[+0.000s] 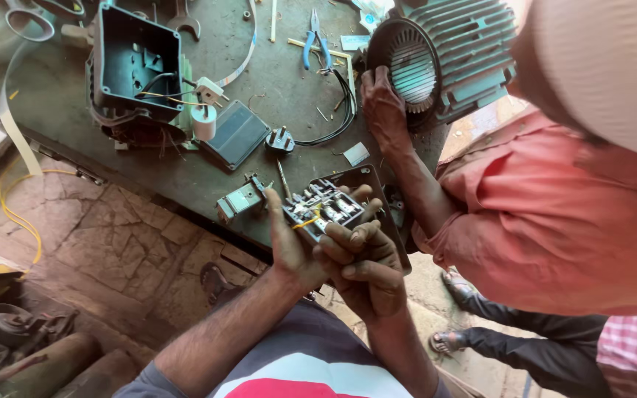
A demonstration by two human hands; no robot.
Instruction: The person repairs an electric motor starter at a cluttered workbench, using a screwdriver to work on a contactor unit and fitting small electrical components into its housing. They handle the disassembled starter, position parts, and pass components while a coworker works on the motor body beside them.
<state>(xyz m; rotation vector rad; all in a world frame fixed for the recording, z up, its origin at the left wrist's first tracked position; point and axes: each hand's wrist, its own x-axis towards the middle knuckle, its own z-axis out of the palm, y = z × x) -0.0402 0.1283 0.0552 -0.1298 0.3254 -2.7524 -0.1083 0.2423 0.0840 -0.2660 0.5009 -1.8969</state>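
My right hand (363,265) is nearest to me, its fingers curled tight and bunched against the lower edge of the switch block (324,208), a small grey part with metal contacts and a yellow wire across it; my left hand (289,239) comes up beside it, thumb raised along the block's left side and palm wrapped under it, so both hands are closed around the block and hold it just above the near edge of the workbench (60,96); behind the block lies a dark cover plate (366,180), partly hidden by my fingers; just left of my left thumb a small grey metal fitting (239,199) sits on the bench edge, and a thin screwdriver shaft (283,179) lies between it and the block; a little further in rests a black three-pin plug (280,140) with its black cable (337,121) looping away to the right, next to a flat dark blue lid (237,135); to the left stands an open teal housing (136,63) with wires spilling out of it; blue-handled pliers (317,38) lie near the far side of the bench; at the right, another person in an orange shirt (547,221) rests a hand (383,110) against the fan guard of a teal ribbed motor (444,51).
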